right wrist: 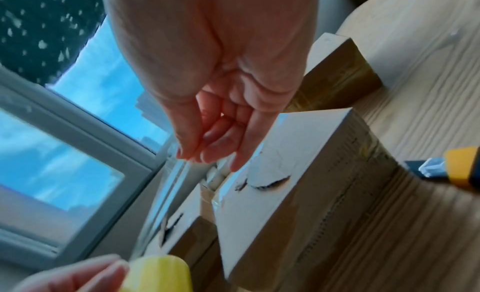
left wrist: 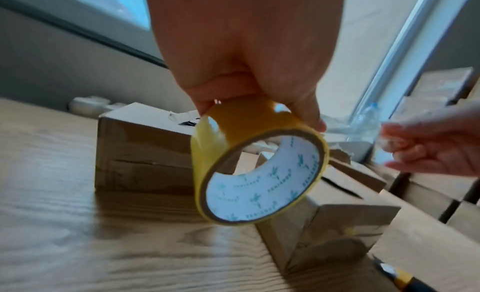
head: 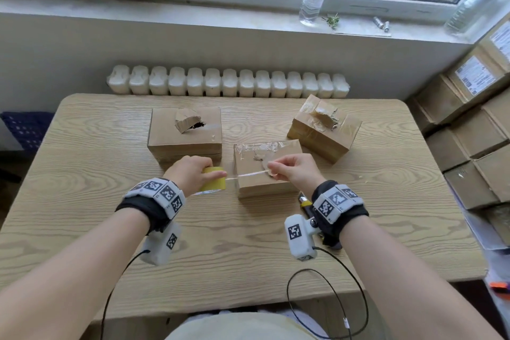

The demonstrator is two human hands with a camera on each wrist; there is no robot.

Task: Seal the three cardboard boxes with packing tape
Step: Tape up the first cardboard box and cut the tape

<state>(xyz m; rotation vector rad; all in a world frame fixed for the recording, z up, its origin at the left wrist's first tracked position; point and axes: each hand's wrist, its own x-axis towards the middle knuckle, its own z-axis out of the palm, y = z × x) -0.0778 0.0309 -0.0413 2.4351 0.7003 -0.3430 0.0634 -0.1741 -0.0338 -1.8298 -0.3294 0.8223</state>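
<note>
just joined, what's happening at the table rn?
A person is taping up cardboard boxes. The left hand grips a yellow roll of packing tape, and the right hand pinches the free tape end, with a strip stretched between the hands over the near middle box. That box already carries clear tape along its far top edge. The left box has a torn hole in its top and the right box looks crumpled on top. A yellow utility knife lies beside the middle box.

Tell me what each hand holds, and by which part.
Left hand grips the tape roll around its rim; right hand pinches the pulled-out tape's free end.
</note>
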